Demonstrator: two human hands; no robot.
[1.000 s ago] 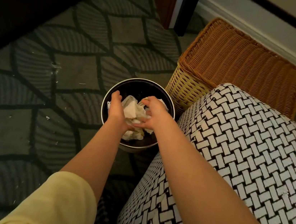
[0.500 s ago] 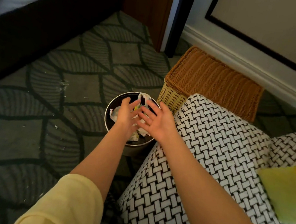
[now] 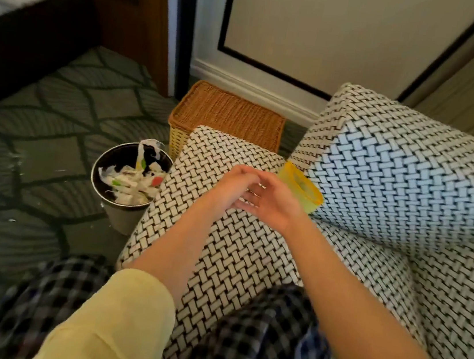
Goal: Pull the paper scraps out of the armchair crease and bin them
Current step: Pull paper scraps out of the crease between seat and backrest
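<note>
A round metal bin (image 3: pixel 121 218) stands on the carpet left of the armchair, holding a heap of torn paper scraps (image 3: pixel 132 185). The black-and-white woven armchair (image 3: pixel 395 182) fills the right side; its left armrest (image 3: pixel 228 256) lies under my arms. My left hand (image 3: pixel 233 189) and my right hand (image 3: pixel 275 207) hover together over that armrest, fingers loosely curled and touching each other, with nothing visible in them. A yellow sheet (image 3: pixel 301 187) sits wedged in the crease between armrest and back cushion, just beyond my right hand.
A wicker basket (image 3: pixel 229 115) stands behind the bin against the wall. A dark bed frame (image 3: pixel 21 48) lies at far left. Small white bits (image 3: pixel 18 161) dot the patterned carpet. My checked trouser legs (image 3: pixel 253 347) fill the bottom.
Both hands have let the scraps drop into the bin and drawn back right, from over the bin to over the armrest. The view has swung up and right.
</note>
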